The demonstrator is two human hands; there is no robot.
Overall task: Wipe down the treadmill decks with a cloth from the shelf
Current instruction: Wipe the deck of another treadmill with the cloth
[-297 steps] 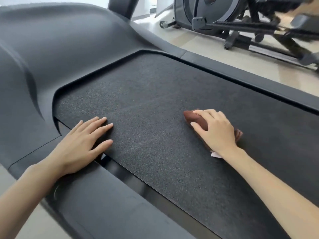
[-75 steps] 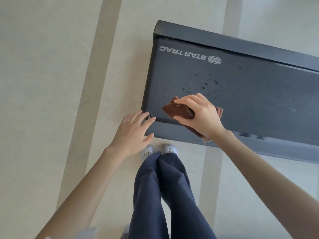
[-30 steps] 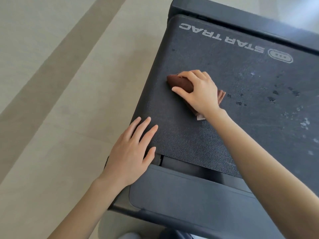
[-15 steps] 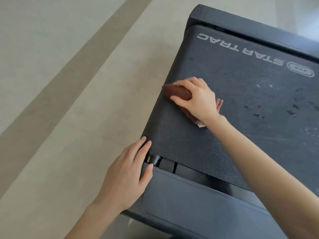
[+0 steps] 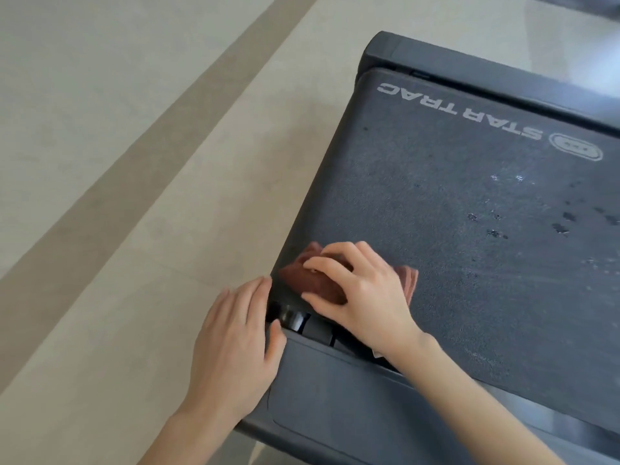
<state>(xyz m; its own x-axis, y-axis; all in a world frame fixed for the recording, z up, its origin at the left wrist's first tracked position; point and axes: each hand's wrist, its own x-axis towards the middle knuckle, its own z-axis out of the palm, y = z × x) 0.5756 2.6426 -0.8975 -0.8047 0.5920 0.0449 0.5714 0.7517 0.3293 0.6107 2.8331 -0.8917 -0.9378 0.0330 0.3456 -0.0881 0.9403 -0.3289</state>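
The right hand (image 5: 360,292) presses a folded brown cloth (image 5: 313,283) flat on the treadmill belt (image 5: 436,203), fingers curled over it in a grasp, right at the belt's near left corner. The left hand (image 5: 235,347) lies flat and released on the deck's outer edge, just beside the cloth. The wet specks (image 5: 523,226) not yet wiped lie well to the right and farther up the belt, so the coming stroke probably belongs to the right hand, sweeping rightward along the belt's length.

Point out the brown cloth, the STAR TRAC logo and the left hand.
brown cloth (image 5: 315,283): head view, on the folded part left of the fingers.
STAR TRAC logo (image 5: 459,110): head view, on the middle letters.
left hand (image 5: 235,344): head view, on its back.
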